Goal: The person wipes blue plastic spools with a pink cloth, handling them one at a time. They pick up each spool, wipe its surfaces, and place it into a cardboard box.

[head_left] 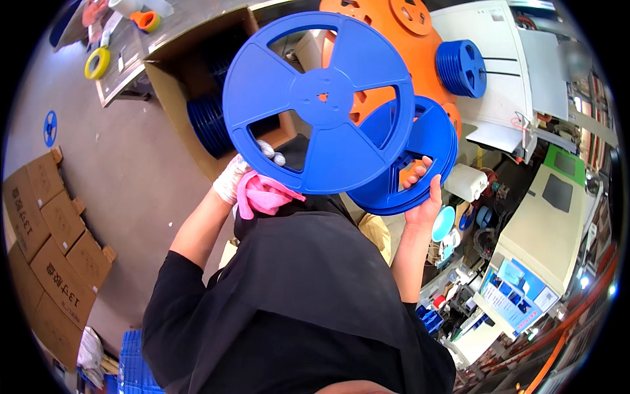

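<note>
Blue reels are held up in front of the person's chest, one in each hand, above a grey floor (131, 171). The larger-looking blue reel (319, 102) is raised flat-faced toward the camera by the left hand (237, 177), which is covered by a white glove and is closed on the reel's lower left rim, with gloved fingertips (270, 152) showing through one of the cut-out windows; a pink cloth (262, 195) is pinched or tucked at the same hand. The second blue reel (413, 161) is partly hidden behind the first and is gripped at its lower rim by the bare right hand (423, 190), fingers curled over the edge and the thumb pressed beneath. The reels appear to be held by the rims so that both faces stay visible and untouched, though this is a judgement. An open cardboard box (190, 72) holding stacked blue reels is seen beyond the left hand, an orange reel (394, 39) lies behind, and folded cartons (49, 230) are stacked at the floor's left edge.
</note>
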`<state>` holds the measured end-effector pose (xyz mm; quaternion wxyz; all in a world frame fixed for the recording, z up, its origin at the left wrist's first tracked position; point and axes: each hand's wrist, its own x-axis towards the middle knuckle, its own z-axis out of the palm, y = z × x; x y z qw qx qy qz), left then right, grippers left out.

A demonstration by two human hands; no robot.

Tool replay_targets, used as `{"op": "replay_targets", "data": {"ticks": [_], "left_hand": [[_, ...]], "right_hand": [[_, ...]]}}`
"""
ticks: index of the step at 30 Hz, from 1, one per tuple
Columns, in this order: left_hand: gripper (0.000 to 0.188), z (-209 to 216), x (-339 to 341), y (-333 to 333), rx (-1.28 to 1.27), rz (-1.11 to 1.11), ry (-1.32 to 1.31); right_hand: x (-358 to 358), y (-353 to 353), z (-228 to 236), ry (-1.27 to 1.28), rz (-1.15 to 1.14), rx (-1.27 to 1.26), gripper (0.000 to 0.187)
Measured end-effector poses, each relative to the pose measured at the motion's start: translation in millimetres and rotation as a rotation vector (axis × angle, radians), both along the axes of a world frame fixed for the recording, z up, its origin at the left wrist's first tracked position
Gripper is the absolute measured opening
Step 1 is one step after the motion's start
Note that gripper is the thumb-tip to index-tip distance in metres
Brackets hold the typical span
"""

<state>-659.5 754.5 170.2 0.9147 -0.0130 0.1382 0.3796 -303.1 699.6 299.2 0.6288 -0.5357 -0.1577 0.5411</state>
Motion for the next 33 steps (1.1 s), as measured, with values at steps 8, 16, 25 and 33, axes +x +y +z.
{"op": "replay_targets", "data": {"ticks": [8,16,25,33], "left_hand": [[0.047,-10.4,-6.8,-9.1,0.029,0.050,0.042],[0.046,-17.3,-19.0,-24.0,0.005,0.075,0.080],[0.027,-23.2,-21.0,-31.4,0.087,0.186,-0.053],[0.032,-4.0,-27.0,-37.0,-0.059,0.124,0.127]], "right_hand": [[5.5,-1.8,-13.6,0.027,0.026,-0.029,0.051],[6.4,8.3,-14.3,0.026,0.050,-0.094,0.050],[-1.6,18.2,-13.2,0.039,0.118,-0.069,0.048],[2.3,20.1,-18.5,0.063,0.144,-0.068,0.049]]}}
